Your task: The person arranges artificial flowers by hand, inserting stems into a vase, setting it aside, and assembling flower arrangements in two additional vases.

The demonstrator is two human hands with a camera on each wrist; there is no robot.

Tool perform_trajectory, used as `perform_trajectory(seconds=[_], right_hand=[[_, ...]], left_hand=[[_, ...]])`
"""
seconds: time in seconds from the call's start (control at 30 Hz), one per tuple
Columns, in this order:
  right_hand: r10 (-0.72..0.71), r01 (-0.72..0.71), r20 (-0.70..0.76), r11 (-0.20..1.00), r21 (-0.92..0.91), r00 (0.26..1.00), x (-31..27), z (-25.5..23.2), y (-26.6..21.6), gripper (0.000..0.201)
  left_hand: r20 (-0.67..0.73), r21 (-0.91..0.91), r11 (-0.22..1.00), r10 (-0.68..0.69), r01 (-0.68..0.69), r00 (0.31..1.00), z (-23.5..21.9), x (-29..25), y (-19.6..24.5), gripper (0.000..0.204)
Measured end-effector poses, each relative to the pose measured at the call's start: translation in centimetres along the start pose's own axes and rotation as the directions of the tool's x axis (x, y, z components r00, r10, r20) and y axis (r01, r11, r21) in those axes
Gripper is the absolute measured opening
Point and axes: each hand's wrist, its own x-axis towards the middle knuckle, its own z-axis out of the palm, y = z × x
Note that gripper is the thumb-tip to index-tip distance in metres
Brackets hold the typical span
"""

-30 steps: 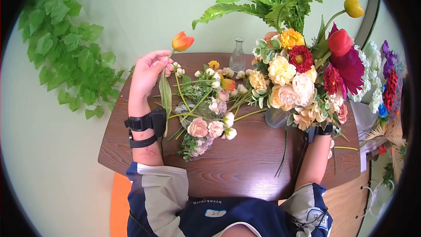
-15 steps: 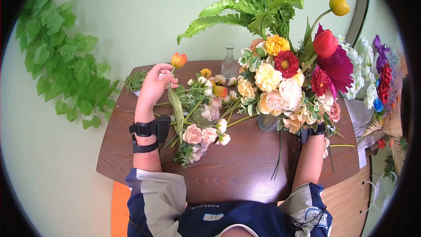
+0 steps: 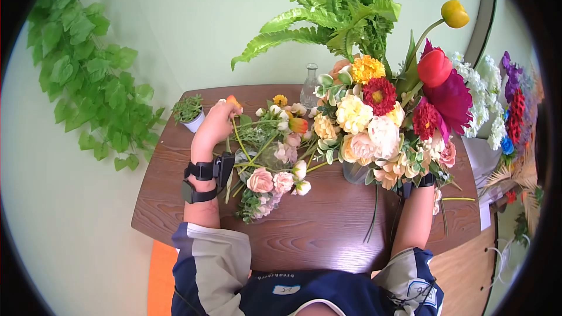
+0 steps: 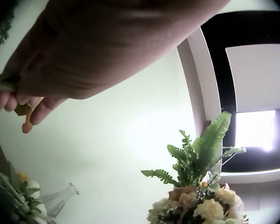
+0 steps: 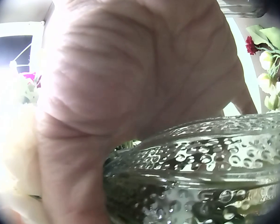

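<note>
My left hand [image 3: 216,124] pinches an orange tulip [image 3: 235,103] above the left side of the table. In the left wrist view the tulip's stem [image 4: 3,83] passes by the palm, and the fingers partly cover the bloom. My right hand [image 5: 130,74] grips a dimpled glass vase [image 5: 214,154]; from the head its fingers are hidden behind flowers. That vase holds a full bouquet [image 3: 383,134] of cream, pink, red, purple and yellow blooms. Just right of my left hand lies a pile of loose flowers, including pink roses [image 3: 260,180] and another orange tulip [image 3: 298,125].
A small potted plant [image 3: 190,112] stands at the table's back left corner. A clear glass bottle [image 3: 309,86] stands near the back edge, left of a tall fern [image 3: 339,20]. Leafy vines [image 3: 88,76] hang at left. More flowers [image 3: 515,111] stand beyond the right edge.
My left hand has come down toward the table and turned over, so the tulip's bloom is now half hidden by the fingers. The right arm stays at the vase.
</note>
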Motion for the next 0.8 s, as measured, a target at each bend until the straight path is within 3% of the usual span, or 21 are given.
perform_trajectory(seconds=[0.07,0.2,0.3,0.43,0.5,0.63,0.7,0.73,0.77,0.8], right_hand=[[-0.002,0.002,0.004,1.000,0.002,1.000,-0.4,0.0,-0.1,0.028],[-0.015,0.015,0.001,1.000,0.005,1.000,0.4,1.2,-0.7,0.028],[-0.027,0.027,-0.006,1.000,0.003,1.000,0.4,1.3,-0.9,0.028],[-0.026,0.026,-0.003,1.000,0.007,1.000,-0.3,1.5,-1.1,0.028],[-0.027,0.027,-0.003,1.000,0.007,1.000,0.4,2.8,-1.9,0.028],[-0.034,0.034,0.003,0.999,0.007,0.999,0.2,3.2,-2.3,0.028],[-0.039,0.039,0.002,0.999,0.008,0.999,1.1,4.0,-2.7,0.028],[-0.040,0.040,0.000,0.999,0.008,0.999,0.8,4.1,-2.8,0.028],[-0.040,0.040,-0.003,0.999,0.006,0.999,0.6,4.6,-3.2,0.028],[-0.041,0.041,-0.008,0.999,0.003,0.999,0.6,4.7,-3.4,0.028]], left_hand=[[0.126,0.031,0.993,-0.114,0.111,0.986,0.0,0.0,-0.5,0.031],[0.182,0.157,0.986,-0.080,0.052,0.980,-0.1,-0.3,-1.2,0.026],[0.384,0.408,0.897,-0.337,0.170,0.860,-0.5,-0.5,-0.4,0.018],[0.342,0.366,0.900,-0.365,0.235,0.866,-0.6,-0.8,1.0,0.019],[0.367,0.283,0.939,-0.296,0.197,0.882,-0.6,-0.8,0.8,0.021],[0.380,0.293,0.944,-0.259,0.150,0.888,-0.5,-0.7,0.1,0.024],[0.245,0.265,0.964,-0.085,0.017,0.966,-0.7,-0.7,-0.1,0.029],[0.247,0.266,0.964,-0.083,0.015,0.965,-0.7,-0.7,-0.1,0.029],[0.100,0.246,0.965,0.070,-0.092,0.993,-0.9,-0.6,0.4,0.034],[-0.053,0.239,0.950,0.221,-0.202,0.974,-1.0,-0.4,0.8,0.039]])
